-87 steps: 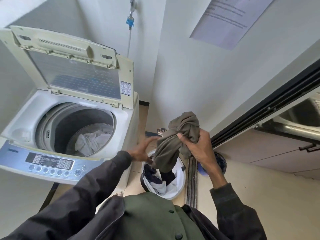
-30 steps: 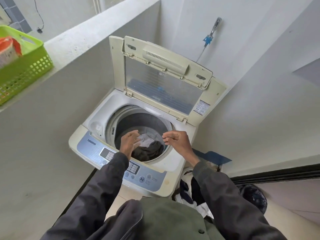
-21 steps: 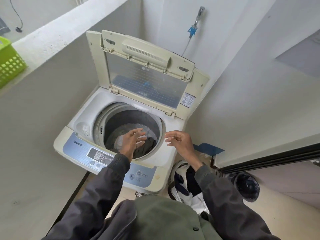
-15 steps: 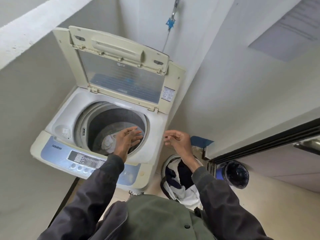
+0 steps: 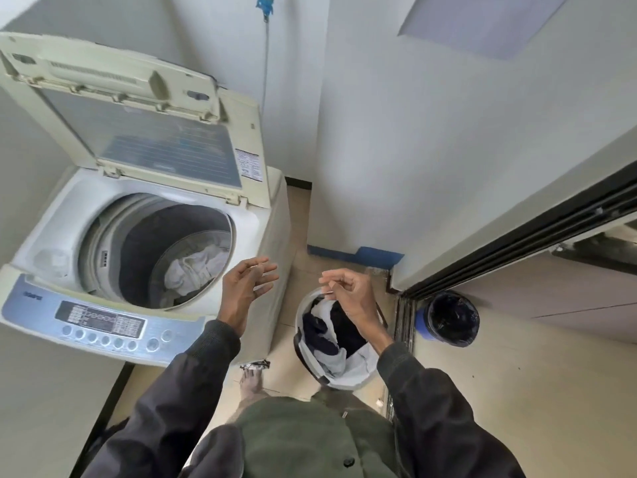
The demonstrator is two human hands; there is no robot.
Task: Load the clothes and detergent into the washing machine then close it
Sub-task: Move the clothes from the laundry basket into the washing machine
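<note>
The cream top-loading washing machine point(image 5: 262, 232) stands at the left with its lid point(image 5: 138, 108) raised. White clothes point(image 5: 196, 270) lie at the bottom of the drum. A white laundry basket point(image 5: 365, 369) sits on the floor to the machine's right, holding dark blue and white clothes point(image 5: 324, 336). My left hand point(image 5: 246, 288) hovers beside the machine's right front corner, fingers relaxed, holding nothing. My right hand point(image 5: 348, 293) hangs over the basket's far rim with fingers loosely curled and empty. No detergent is in view.
A blue bin with a black liner point(image 5: 450, 319) stands at the right by a dark sliding-door track point(image 5: 517, 250). A white wall corner point(image 5: 358, 167) rises just behind the basket. My bare foot point(image 5: 251, 382) is on the tiled floor in front of the machine.
Both hands have left the drum, with the olive garment dropped inside, and moved right toward the basket. The view has swung right and down.
</note>
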